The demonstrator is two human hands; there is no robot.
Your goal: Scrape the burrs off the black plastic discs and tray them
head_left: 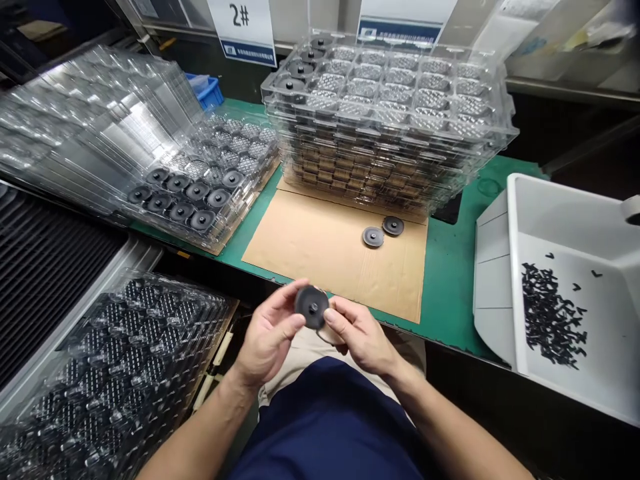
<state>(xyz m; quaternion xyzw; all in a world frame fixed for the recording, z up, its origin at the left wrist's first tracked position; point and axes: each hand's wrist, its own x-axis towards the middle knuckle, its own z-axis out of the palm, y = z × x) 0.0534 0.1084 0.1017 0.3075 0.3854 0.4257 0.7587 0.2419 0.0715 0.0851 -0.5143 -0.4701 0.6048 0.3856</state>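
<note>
A round black disc (311, 305) with a small raised hub at its centre is held up in front of my lap. My left hand (273, 327) grips its left edge between thumb and fingers. From the other side, my right hand (361, 333) pinches the lower right edge with thumb and fingers. Beneath the disc by the right fingers, a thin curved edge shows; I cannot tell what it belongs to. Two more discs, a greyish one (373, 237) and a darker one (393, 226), lie close together on a cardboard sheet (300, 233) beyond my hands.
A tall stack of clear trays (390, 127) stands behind the cardboard. At left, an open clear tray (220, 230) holds several discs. More trays (115, 360) sit lower left. A white bin (517, 280) with small black pieces (553, 317) is at right. Far back is a blue box (213, 92).
</note>
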